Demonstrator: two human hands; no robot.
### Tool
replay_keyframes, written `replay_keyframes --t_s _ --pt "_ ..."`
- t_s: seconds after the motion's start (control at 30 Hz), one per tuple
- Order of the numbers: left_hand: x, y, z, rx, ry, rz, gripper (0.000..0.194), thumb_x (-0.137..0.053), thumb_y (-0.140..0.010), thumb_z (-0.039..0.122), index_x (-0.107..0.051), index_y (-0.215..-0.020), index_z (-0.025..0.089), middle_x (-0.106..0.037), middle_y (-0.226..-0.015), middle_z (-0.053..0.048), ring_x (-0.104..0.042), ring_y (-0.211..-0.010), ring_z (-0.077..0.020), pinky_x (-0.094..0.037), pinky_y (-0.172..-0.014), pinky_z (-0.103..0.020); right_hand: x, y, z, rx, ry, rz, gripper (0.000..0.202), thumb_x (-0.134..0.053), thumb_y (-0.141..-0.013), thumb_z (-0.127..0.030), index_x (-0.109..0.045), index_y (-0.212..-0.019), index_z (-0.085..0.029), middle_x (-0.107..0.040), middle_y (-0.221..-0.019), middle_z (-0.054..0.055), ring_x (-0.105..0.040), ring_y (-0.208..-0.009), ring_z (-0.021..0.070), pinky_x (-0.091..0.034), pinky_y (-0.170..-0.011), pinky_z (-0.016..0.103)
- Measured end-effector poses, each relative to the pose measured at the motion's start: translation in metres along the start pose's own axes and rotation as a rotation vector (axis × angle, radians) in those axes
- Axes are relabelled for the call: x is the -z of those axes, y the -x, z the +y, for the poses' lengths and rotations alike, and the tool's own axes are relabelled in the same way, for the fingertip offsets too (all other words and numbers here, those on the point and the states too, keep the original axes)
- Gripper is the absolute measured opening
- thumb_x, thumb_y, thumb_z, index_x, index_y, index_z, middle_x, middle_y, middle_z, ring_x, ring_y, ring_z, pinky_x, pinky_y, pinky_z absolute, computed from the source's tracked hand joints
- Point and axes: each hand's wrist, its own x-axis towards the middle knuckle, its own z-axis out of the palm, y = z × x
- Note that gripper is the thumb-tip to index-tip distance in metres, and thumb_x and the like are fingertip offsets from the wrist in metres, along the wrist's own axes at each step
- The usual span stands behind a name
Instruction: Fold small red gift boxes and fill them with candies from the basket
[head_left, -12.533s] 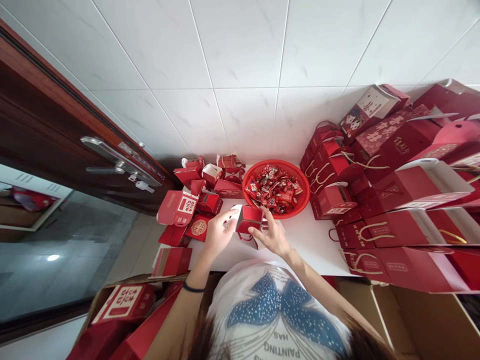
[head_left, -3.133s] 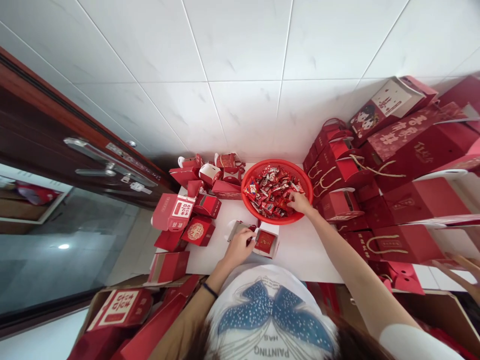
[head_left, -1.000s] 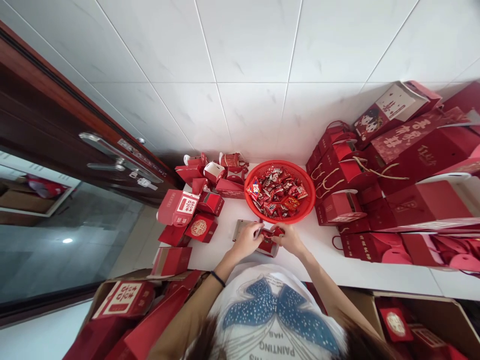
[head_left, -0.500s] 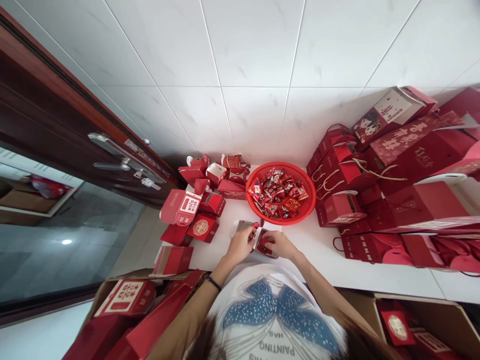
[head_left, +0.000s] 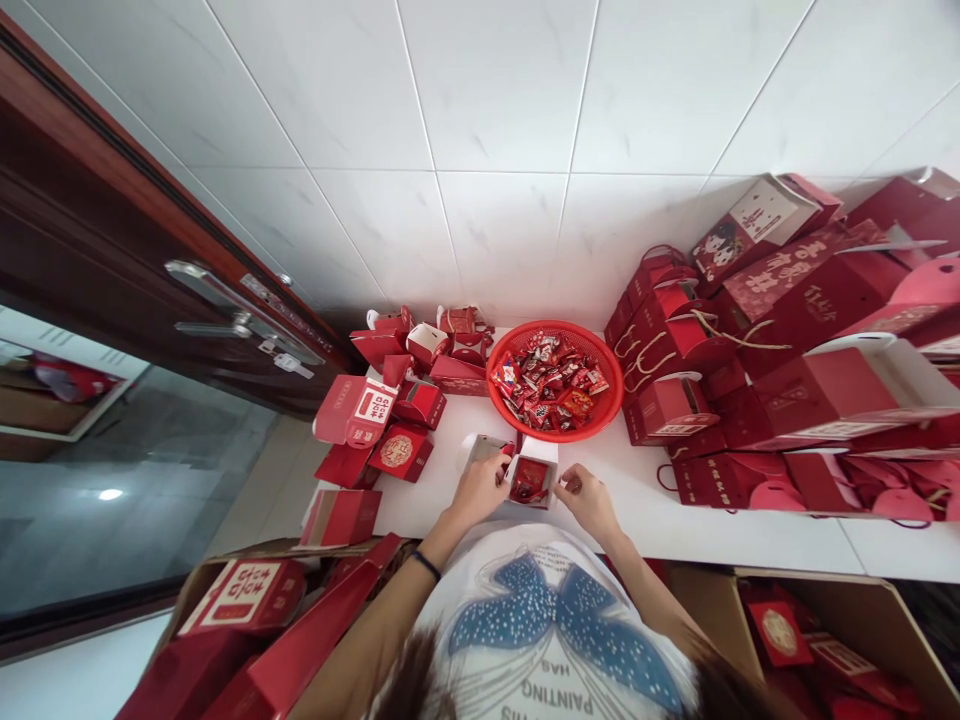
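Note:
A small open gift box (head_left: 555,452) with pale inner walls stands on the white counter in front of my body. Red wrapped candies (head_left: 531,480) lie inside it. At its left side, my left hand (head_left: 480,490) is closed, fingers pinched on the box's edge and flap. Just off the right wall, my right hand (head_left: 591,503) has curled fingers round something small and dark that I cannot make out. Beyond the box is a red plastic basket (head_left: 616,405) filled with wrapped candies (head_left: 555,380).
Several small red gift boxes (head_left: 401,452) cluster at the left by a dark door (head_left: 150,250). Red gift bags and boxes (head_left: 810,400) are piled at the right. Cardboard cartons of red boxes stand below the counter, one carton (head_left: 720,610) at the lower right. A tiled wall rises behind.
My right hand has come out of the small box and moved right, to beside its wall. The red contents now show. My left hand stays at the box's left side.

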Motion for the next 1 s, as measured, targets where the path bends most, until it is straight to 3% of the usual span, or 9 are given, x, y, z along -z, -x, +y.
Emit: replay_keyframes --t_s 0.13,0.27,0.33,0.43,0.5,0.67,0.8,0.9,1.0 --pt "0.0 0.004 0.002 -0.02 -0.016 -0.049 0.05 -0.056 -0.068 0.004 -0.065 -0.115 0.02 -0.069 -0.077 -0.002 -0.065 -0.074 -0.0211 -0.048 -0.067 -0.029 0.001 0.004 0.006 -0.004 -0.074 -0.017 0.006 -0.049 -0.064 -0.028 -0.05 -0.067 -0.023 -0.059 -0.058 -0.001 -0.056 -0.057 0.0158 -0.042 -0.059 0.026" --pt "-0.005 -0.005 0.001 -0.13 -0.056 0.048 0.066 -0.053 -0.064 -0.002 -0.061 -0.126 0.02 -0.065 -0.12 -0.01 -0.061 -0.11 -0.0266 -0.051 -0.093 -0.039 0.009 -0.002 0.012 0.052 -0.173 -0.019 0.012 -0.048 -0.067 -0.032 -0.053 -0.07 -0.021 -0.059 -0.059 -0.001 -0.055 -0.053 0.0141 -0.044 -0.056 0.025" --pt "-0.01 -0.014 0.003 -0.193 -0.046 0.066 0.071 -0.052 -0.065 -0.004 -0.057 -0.131 0.019 -0.06 -0.13 -0.011 -0.056 -0.121 -0.0271 -0.046 -0.103 -0.041 0.011 -0.007 0.014 0.044 -0.187 -0.034 0.018 -0.047 -0.07 -0.035 -0.056 -0.076 -0.02 -0.059 -0.06 -0.001 -0.055 -0.05 0.0135 -0.044 -0.054 0.025" --pt "-0.016 -0.026 0.008 -0.24 -0.056 -0.001 0.068 -0.051 -0.067 -0.004 -0.059 -0.131 0.019 -0.064 -0.126 -0.01 -0.057 -0.118 -0.026 -0.046 -0.104 -0.04 0.011 -0.013 0.017 -0.034 -0.206 -0.041 0.029 -0.045 -0.075 -0.04 -0.059 -0.088 -0.019 -0.062 -0.066 0.0 -0.055 -0.042 0.0122 -0.044 -0.05 0.026" --pt "-0.017 -0.028 0.011 -0.258 -0.087 -0.074 0.057 -0.051 -0.069 -0.002 -0.066 -0.12 0.019 -0.069 -0.118 -0.009 -0.061 -0.111 -0.0249 -0.048 -0.101 -0.038 0.01 -0.013 0.022 -0.049 -0.239 -0.041 0.034 -0.045 -0.075 -0.041 -0.06 -0.095 -0.018 -0.065 -0.076 0.002 -0.058 -0.044 0.0121 -0.045 -0.05 0.026" --pt "-0.018 -0.018 0.012 -0.325 -0.161 -0.18 0.034 -0.053 -0.07 0.001 -0.073 -0.092 0.016 -0.072 -0.108 -0.012 -0.065 -0.104 -0.0275 -0.049 -0.099 -0.04 0.002 0.001 0.035 0.105 -0.245 -0.096 0.056 -0.056 -0.067 -0.034 -0.056 -0.121 -0.02 -0.067 -0.111 0.009 -0.062 -0.062 0.0117 -0.053 -0.064 0.029" --pt "-0.019 -0.014 0.007 -0.324 -0.139 -0.194 0.04 -0.05 -0.07 0.001 -0.072 -0.101 0.014 -0.072 -0.112 -0.014 -0.065 -0.107 -0.0271 -0.049 -0.1 -0.04 -0.013 0.005 0.041 0.051 -0.183 -0.043 0.068 -0.066 -0.067 -0.044 -0.051 -0.129 -0.018 -0.066 -0.114 0.012 -0.058 -0.056 0.0118 -0.055 -0.064 0.034" --pt "-0.017 -0.014 0.002 -0.361 -0.087 -0.205 0.041 -0.053 -0.072 0.005 -0.07 -0.108 0.015 -0.07 -0.116 -0.013 -0.064 -0.109 -0.0263 -0.049 -0.101 -0.04 -0.026 -0.001 0.044 0.031 -0.147 0.085 0.062 -0.065 -0.071 -0.047 -0.053 -0.124 -0.017 -0.068 -0.107 0.012 -0.055 -0.052 0.0123 -0.055 -0.063 0.035" --pt "-0.014 -0.014 -0.003 -0.41 -0.042 -0.239 0.043 -0.058 -0.07 0.008 -0.07 -0.11 0.018 -0.07 -0.117 -0.01 -0.064 -0.11 -0.0261 -0.049 -0.101 -0.039 -0.032 -0.005 0.043 0.108 -0.1 0.164 0.054 -0.063 -0.074 -0.04 -0.054 -0.122 -0.018 -0.067 -0.109 0.011 -0.055 -0.051 0.0116 -0.056 -0.064 0.035"
